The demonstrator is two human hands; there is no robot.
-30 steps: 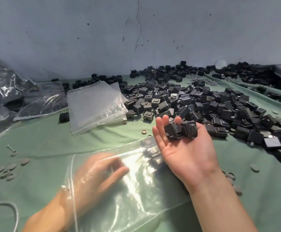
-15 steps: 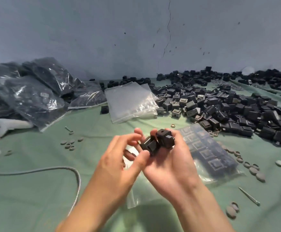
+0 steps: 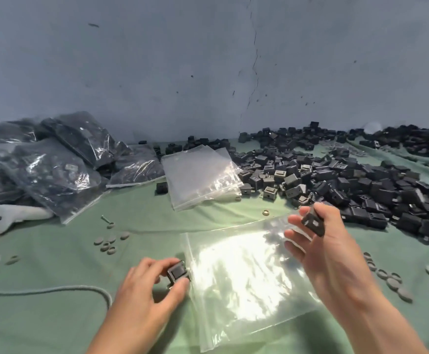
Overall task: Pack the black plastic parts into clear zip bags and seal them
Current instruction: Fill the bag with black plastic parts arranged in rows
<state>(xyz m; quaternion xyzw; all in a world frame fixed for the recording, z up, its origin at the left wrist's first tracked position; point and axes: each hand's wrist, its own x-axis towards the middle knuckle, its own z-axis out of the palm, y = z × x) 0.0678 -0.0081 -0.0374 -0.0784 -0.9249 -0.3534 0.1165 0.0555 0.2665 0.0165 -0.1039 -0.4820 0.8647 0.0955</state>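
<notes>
Left hand (image 3: 144, 290) pinches a part (image 3: 177, 273) at left edge of bag (image 3: 246, 277); right hand (image 3: 328, 251) pinches another part (image 3: 312, 223) over its far corner. Best open the mouth wide first, then drop both in.

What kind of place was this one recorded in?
Probably a small workshop's hand-packing bench: a loose heap of black plastic parts on a green cloth, a stack of empty zip bags, and filled bags piled at the left by a bare, cracked wall.
</notes>
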